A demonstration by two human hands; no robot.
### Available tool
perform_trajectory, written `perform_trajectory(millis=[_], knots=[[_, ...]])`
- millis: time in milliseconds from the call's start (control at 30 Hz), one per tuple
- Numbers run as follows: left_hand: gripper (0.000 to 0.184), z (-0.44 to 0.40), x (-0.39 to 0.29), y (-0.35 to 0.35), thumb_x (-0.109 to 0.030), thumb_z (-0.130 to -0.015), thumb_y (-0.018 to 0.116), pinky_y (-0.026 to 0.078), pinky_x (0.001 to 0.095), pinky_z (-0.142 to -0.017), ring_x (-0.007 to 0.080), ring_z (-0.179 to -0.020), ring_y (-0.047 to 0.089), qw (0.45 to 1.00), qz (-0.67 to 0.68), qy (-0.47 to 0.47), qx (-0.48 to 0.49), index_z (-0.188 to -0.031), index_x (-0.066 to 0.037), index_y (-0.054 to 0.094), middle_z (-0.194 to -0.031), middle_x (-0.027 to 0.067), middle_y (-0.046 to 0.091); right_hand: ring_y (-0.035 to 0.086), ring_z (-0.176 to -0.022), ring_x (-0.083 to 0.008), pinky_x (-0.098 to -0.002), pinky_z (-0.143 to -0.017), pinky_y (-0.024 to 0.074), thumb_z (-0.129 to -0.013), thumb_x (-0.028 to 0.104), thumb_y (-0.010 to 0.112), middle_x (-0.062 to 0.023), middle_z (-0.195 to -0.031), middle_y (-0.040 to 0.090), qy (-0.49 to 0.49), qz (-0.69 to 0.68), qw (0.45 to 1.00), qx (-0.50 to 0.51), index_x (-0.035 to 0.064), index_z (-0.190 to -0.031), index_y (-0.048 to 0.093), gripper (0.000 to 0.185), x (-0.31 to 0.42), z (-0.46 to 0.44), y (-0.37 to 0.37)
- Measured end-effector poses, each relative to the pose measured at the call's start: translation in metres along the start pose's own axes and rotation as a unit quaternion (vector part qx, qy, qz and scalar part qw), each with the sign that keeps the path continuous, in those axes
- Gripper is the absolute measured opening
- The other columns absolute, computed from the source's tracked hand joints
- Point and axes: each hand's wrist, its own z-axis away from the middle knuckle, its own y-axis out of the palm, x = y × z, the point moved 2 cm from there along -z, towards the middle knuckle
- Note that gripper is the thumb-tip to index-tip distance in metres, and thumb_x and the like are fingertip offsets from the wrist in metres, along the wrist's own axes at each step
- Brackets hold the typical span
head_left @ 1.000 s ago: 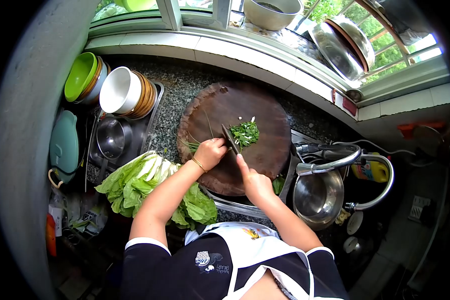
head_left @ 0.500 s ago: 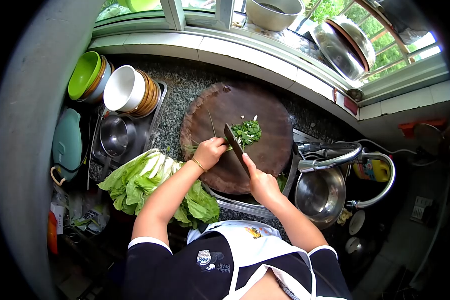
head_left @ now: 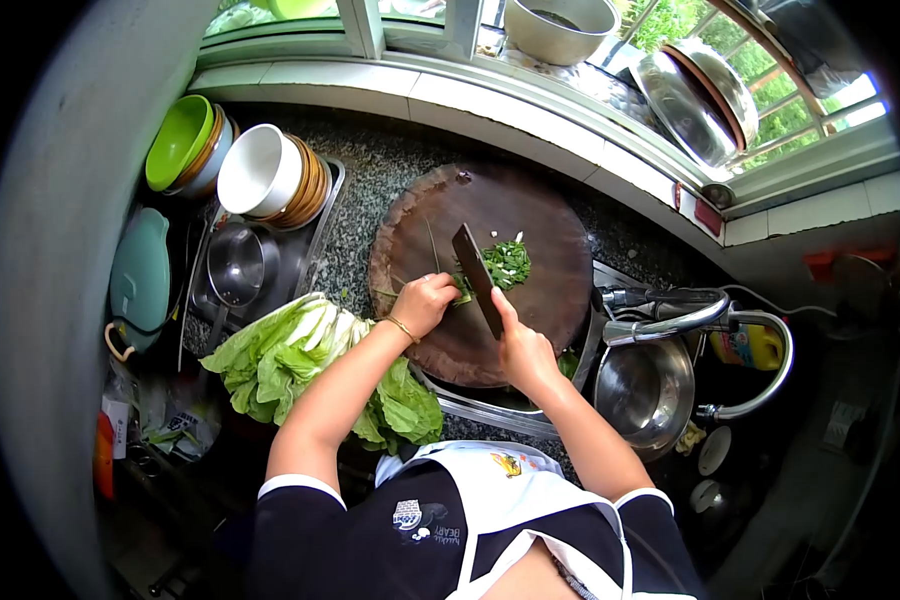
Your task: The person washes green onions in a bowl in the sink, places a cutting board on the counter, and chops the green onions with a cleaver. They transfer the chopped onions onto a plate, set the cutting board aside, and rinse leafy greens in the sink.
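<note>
A dark cleaver [head_left: 478, 275] is in my right hand [head_left: 523, 345], its blade across the round wooden chopping board [head_left: 425, 345]. My left hand [head_left: 426, 300] is closed over a small bunch of green onions [head_left: 461, 290], just left of the blade. Chopped green onion [head_left: 508, 263] lies in a small pile on the blade's right side, with a few white bits above it. A thin green stalk [head_left: 432, 243] lies loose on the board beyond my left hand. Leafy lettuce [head_left: 280, 365] rests under and beside my left forearm.
Stacked bowls [head_left: 260, 170] and a steel ladle-like pan [head_left: 238, 265] stand in a tray at the left. At the right are a curved faucet [head_left: 670, 325] and a steel basin [head_left: 645, 395]. A tiled window ledge [head_left: 510, 125] runs behind the board.
The cleaver's blade has shifted slightly up and stands a little more upright over the greens. The whole view has moved slightly; my left hand keeps its hold.
</note>
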Motion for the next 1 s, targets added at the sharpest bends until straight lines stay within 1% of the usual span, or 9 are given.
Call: perform_trajectory(millis=[200,367,433,567,667,733,833,933,1000], knots=[[0.01,-0.002,0.008,0.006,-0.003,-0.066,0.057,0.049,0.0343,-0.062,0.0234,-0.071,0.057,0.999,-0.012,0.031,-0.002,-0.074,-0.009,0.061,-0.074,0.0041,0.056,0.061,-0.067,-0.0386,-0.0478,-0.058,0.0484,-0.072,-0.002,0.049,-0.0199,-0.078,0.061,-0.02,0.05,0.996,0.064,0.0156,-0.142,0.013,0.08,-0.002,0.014,0.012],[0.01,-0.004,0.009,0.007,-0.003,-0.066,0.06,0.049,0.0335,-0.062,0.0252,-0.075,0.058,1.0,-0.01,0.017,-0.003,-0.076,-0.008,0.061,-0.082,0.0074,0.057,0.061,-0.066,-0.0384,-0.0473,-0.059,0.0492,-0.072,-0.001,0.049,-0.0206,-0.077,0.061,-0.009,0.042,0.999,-0.004,0.0155,-0.142,0.015,0.079,0.003,-0.024,0.038],[0.015,-0.006,0.005,0.001,-0.008,-0.066,0.066,0.048,0.0349,-0.073,0.0261,-0.088,0.056,0.996,-0.001,-0.08,-0.023,-0.08,-0.008,0.061,-0.094,0.0088,0.057,0.061,-0.066,-0.039,-0.048,-0.059,0.049,-0.073,0.0,0.049,-0.0214,-0.077,0.061,-0.015,0.018,1.0,-0.016,0.016,-0.141,0.016,0.077,0.003,-0.033,0.035],[0.024,-0.012,0.005,-0.015,-0.019,-0.064,0.072,0.035,0.041,-0.094,0.023,-0.106,0.048,0.993,-0.11,-0.036,0.018,-0.082,-0.01,0.058,-0.095,0.0052,0.055,0.058,-0.067,-0.044,-0.0519,-0.062,0.045,-0.079,0.003,0.048,-0.0252,-0.07,0.06,0.031,-0.078,0.996,-0.019,0.0184,-0.14,0.015,0.071,-0.016,-0.036,0.019],[0.025,-0.017,0.002,-0.019,-0.022,-0.065,0.071,0.034,0.0411,-0.095,0.0224,-0.103,0.05,0.978,-0.192,0.044,0.072,-0.081,-0.011,0.056,-0.091,0.0051,0.055,0.057,-0.067,-0.0453,-0.052,-0.062,0.0433,-0.08,0.002,0.048,-0.0262,-0.069,0.058,0.037,-0.076,0.996,-0.023,0.0194,-0.139,0.012,0.072,-0.024,-0.025,0.011],[0.024,-0.016,0.002,-0.008,-0.024,-0.066,0.07,0.039,0.0387,-0.089,0.0216,-0.093,0.053,0.975,-0.204,0.059,0.062,-0.079,-0.012,0.055,-0.083,0.0039,0.055,0.057,-0.067,-0.045,-0.0517,-0.061,0.0434,-0.08,0.001,0.048,-0.0262,-0.068,0.058,0.036,-0.072,0.996,-0.026,0.0194,-0.14,0.011,0.073,-0.024,-0.016,0.003],[0.022,-0.013,-0.01,0.009,-0.02,-0.067,0.069,0.047,0.0364,-0.065,0.024,-0.073,0.056,0.985,-0.157,-0.064,0.01,-0.076,-0.01,0.051,-0.075,0.0052,0.051,0.057,-0.066,-0.0442,-0.0516,-0.06,0.0439,-0.079,0.0,0.048,-0.0251,-0.069,0.059,0.013,-0.066,0.997,-0.035,0.0193,-0.14,0.013,0.072,-0.02,0.003,-0.006],[0.022,-0.011,-0.024,0.007,-0.017,-0.069,0.068,0.048,0.0392,-0.066,0.0274,-0.077,0.057,0.977,-0.047,-0.203,-0.047,-0.082,-0.007,0.053,-0.083,0.0076,0.055,0.059,-0.066,-0.0422,-0.0506,-0.059,0.0457,-0.077,0.001,0.049,-0.0228,-0.074,0.061,0.011,-0.027,1.0,-0.001,0.0197,-0.14,0.014,0.075,-0.009,0.017,-0.007],[0.02,-0.008,-0.026,0.006,-0.014,-0.07,0.067,0.048,0.0389,-0.067,0.028,-0.079,0.057,0.977,-0.034,-0.204,-0.046,-0.082,-0.006,0.054,-0.084,0.0087,0.056,0.06,-0.065,-0.0395,-0.0486,-0.058,0.0479,-0.074,0.0,0.049,-0.0196,-0.08,0.062,-0.005,0.012,0.999,0.029,0.0203,-0.142,0.013,0.079,-0.006,0.024,-0.001]])
